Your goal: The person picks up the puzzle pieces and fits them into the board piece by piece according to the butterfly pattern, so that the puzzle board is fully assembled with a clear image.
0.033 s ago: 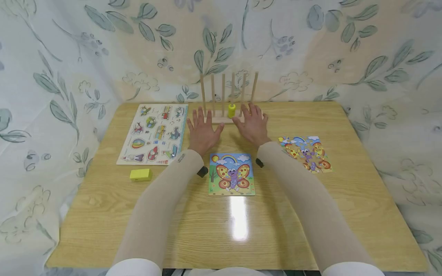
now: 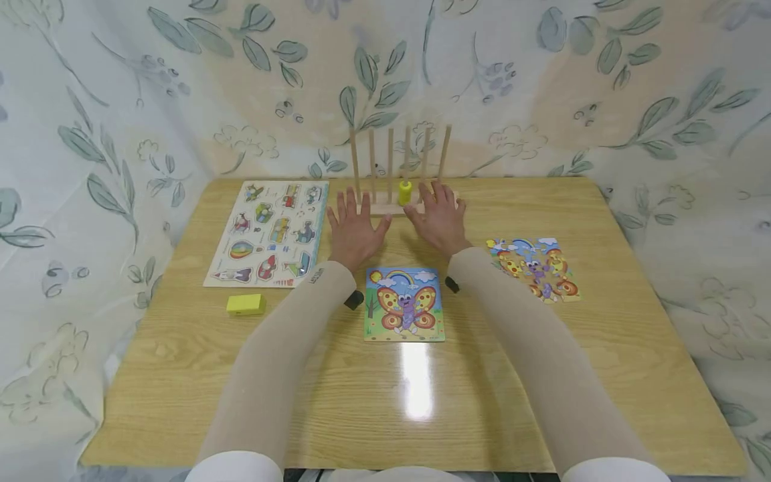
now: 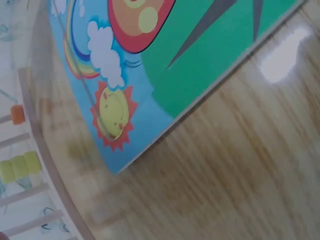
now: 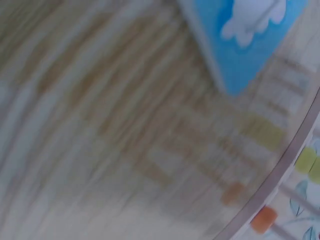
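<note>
My left hand reaches forward with fingers spread, palm down, holding nothing. Beside it, my right hand is also spread and holds nothing. Both sets of fingertips are near a wooden peg rack with several upright rods; contact cannot be made out. Yellow beads sit on one rod between the hands. An orange bead shows on another rod in the left wrist view, and an orange bead appears in the right wrist view. Between my forearms lies a butterfly picture board.
To the left lies a vehicle peg puzzle board, with a yellow block in front of it. A butterfly jigsaw with gaps between its pieces lies right of my right forearm. A patterned cloth hangs behind the wooden table.
</note>
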Demonstrator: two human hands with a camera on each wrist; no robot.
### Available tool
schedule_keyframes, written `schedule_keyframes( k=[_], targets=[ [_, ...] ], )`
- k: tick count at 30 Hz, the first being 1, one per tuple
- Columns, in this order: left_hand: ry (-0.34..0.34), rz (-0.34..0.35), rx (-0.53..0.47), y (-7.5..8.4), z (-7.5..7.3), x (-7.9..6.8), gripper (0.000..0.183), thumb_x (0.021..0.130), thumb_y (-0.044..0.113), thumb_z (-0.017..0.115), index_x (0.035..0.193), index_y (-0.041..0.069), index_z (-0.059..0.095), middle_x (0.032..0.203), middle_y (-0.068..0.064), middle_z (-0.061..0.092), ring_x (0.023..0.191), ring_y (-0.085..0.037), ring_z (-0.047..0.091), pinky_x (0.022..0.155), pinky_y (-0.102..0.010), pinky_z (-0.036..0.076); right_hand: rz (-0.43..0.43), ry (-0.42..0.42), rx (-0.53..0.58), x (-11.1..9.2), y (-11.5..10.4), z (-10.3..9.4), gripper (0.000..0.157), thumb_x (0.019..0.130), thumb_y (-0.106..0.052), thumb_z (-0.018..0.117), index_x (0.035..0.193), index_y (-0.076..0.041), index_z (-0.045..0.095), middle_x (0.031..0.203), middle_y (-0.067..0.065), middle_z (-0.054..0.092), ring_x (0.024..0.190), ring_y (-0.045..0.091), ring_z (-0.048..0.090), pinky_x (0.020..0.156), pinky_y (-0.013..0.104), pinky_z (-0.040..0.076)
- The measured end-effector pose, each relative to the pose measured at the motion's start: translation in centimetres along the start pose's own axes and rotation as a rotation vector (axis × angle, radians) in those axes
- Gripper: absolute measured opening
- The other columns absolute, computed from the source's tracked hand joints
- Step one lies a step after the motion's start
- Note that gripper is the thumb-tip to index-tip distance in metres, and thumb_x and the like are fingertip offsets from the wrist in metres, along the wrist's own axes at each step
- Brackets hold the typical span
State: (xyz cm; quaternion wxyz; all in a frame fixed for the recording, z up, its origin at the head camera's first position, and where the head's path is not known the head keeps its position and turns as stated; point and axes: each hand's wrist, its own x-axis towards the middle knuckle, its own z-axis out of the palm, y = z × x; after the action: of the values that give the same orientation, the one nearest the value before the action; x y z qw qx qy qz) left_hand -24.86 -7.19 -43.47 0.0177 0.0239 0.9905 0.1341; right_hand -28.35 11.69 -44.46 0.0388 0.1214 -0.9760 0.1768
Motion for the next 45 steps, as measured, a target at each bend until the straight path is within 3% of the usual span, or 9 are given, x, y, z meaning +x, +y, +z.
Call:
schedule_keyframes(
  k=[7, 11, 15, 19, 26, 29, 35, 39, 45],
  targets=[
    [-0.057, 0.012, -0.003, -0.1, 0.1, -0.2, 0.081, 0.095, 0.068, 0.018, 0.156, 0.016, 0.005, 0.161, -0.017, -0.008, 0.148, -0.035, -0.013, 0.119, -0.06, 0.0, -0.001, -0.064, -0.005, 0.2, -0.1, 0.1, 0.069, 0.097, -0.059, 0.035, 0.15, -0.015, 0.03, 0.156, 0.014, 0.027, 0.145, 0.036, 0.02, 0.111, 0.066, 0.019],
    [-0.163, 0.101, -0.038, -0.9, -1.2, -0.8, 0.079, 0.096, 0.061, 0.036, 0.154, 0.011, 0.018, 0.161, -0.019, 0.001, 0.148, -0.038, -0.009, 0.119, -0.058, 0.002, -0.033, -0.151, -0.011, 0.0, 1.1, -2.3, 0.053, 0.1, -0.043, 0.043, 0.138, -0.006, 0.049, 0.145, 0.016, 0.045, 0.136, 0.037, 0.036, 0.109, 0.059, 0.03],
    [-0.294, 0.302, -0.025, -2.2, -2.3, -1.9, 0.078, 0.089, 0.051, 0.061, 0.147, 0.006, 0.037, 0.159, -0.023, 0.013, 0.147, -0.045, -0.001, 0.118, -0.061, 0.011, -0.071, -0.295, -0.002, -1.1, 5.4, -6.0, 0.041, 0.099, -0.027, 0.049, 0.125, 0.003, 0.058, 0.132, 0.023, 0.056, 0.123, 0.041, 0.05, 0.105, 0.055, 0.04],
    [-0.395, 0.467, 0.052, -3.5, -2.3, -3.6, 0.089, 0.078, 0.05, 0.075, 0.144, 0.002, 0.041, 0.156, -0.026, 0.02, 0.145, -0.048, 0.006, 0.117, -0.062, 0.015, -0.058, -0.451, -0.007, -2.9, 10.7, -8.3, 0.042, 0.096, -0.025, 0.057, 0.126, 0.005, 0.056, 0.129, 0.028, 0.056, 0.119, 0.044, 0.052, 0.1, 0.057, 0.043],
    [-0.451, 0.462, 0.031, -3.8, -1.0, -5.4, 0.097, 0.068, 0.046, 0.084, 0.143, 0.0, 0.041, 0.156, -0.022, 0.023, 0.147, -0.043, 0.006, 0.12, -0.056, 0.013, -0.052, -0.459, 0.058, -5.4, 15.0, -7.5, 0.049, 0.088, -0.025, 0.069, 0.127, 0.001, 0.055, 0.128, 0.03, 0.047, 0.111, 0.045, 0.051, 0.091, 0.06, 0.045],
    [-0.463, 0.447, -0.011, -3.7, -0.2, -5.8, 0.098, 0.069, 0.044, 0.084, 0.145, 0.001, 0.038, 0.158, -0.019, 0.021, 0.148, -0.039, 0.005, 0.121, -0.051, 0.01, -0.071, -0.414, 0.041, -5.7, 15.3, -6.7, 0.045, 0.087, -0.024, 0.07, 0.122, 0.001, 0.056, 0.124, 0.03, 0.045, 0.108, 0.045, 0.049, 0.09, 0.06, 0.045],
    [-0.388, 0.417, -0.066, -4.1, 0.7, -6.2, 0.099, 0.068, 0.043, 0.085, 0.146, 0.004, 0.039, 0.158, -0.015, 0.022, 0.148, -0.036, 0.009, 0.122, -0.046, 0.014, -0.04, -0.399, 0.0, -4.8, 14.7, -6.8, 0.038, 0.086, -0.018, 0.071, 0.113, 0.003, 0.055, 0.118, 0.029, 0.047, 0.109, 0.047, 0.043, 0.09, 0.06, 0.042],
    [-0.379, 0.393, -0.143, -4.5, 0.9, -6.3, 0.098, 0.069, 0.041, 0.084, 0.147, 0.006, 0.037, 0.16, -0.012, 0.02, 0.149, -0.035, 0.008, 0.121, -0.047, 0.015, 0.012, -0.4, -0.023, -4.1, 13.8, -7.5, 0.033, 0.088, -0.019, 0.069, 0.107, 0.0, 0.05, 0.107, 0.025, 0.055, 0.09, 0.038, 0.051, 0.077, 0.05, 0.045],
    [-0.377, 0.389, -0.19, -4.6, 1.6, -6.4, 0.097, 0.069, 0.04, 0.084, 0.147, 0.007, 0.038, 0.16, -0.011, 0.02, 0.149, -0.035, 0.007, 0.121, -0.048, 0.017, 0.018, -0.305, 0.111, -3.4, 8.8, -6.5, 0.027, 0.088, -0.021, 0.071, 0.097, -0.006, 0.051, 0.102, 0.019, 0.065, 0.078, 0.028, 0.06, 0.069, 0.041, 0.046]
  ],
)
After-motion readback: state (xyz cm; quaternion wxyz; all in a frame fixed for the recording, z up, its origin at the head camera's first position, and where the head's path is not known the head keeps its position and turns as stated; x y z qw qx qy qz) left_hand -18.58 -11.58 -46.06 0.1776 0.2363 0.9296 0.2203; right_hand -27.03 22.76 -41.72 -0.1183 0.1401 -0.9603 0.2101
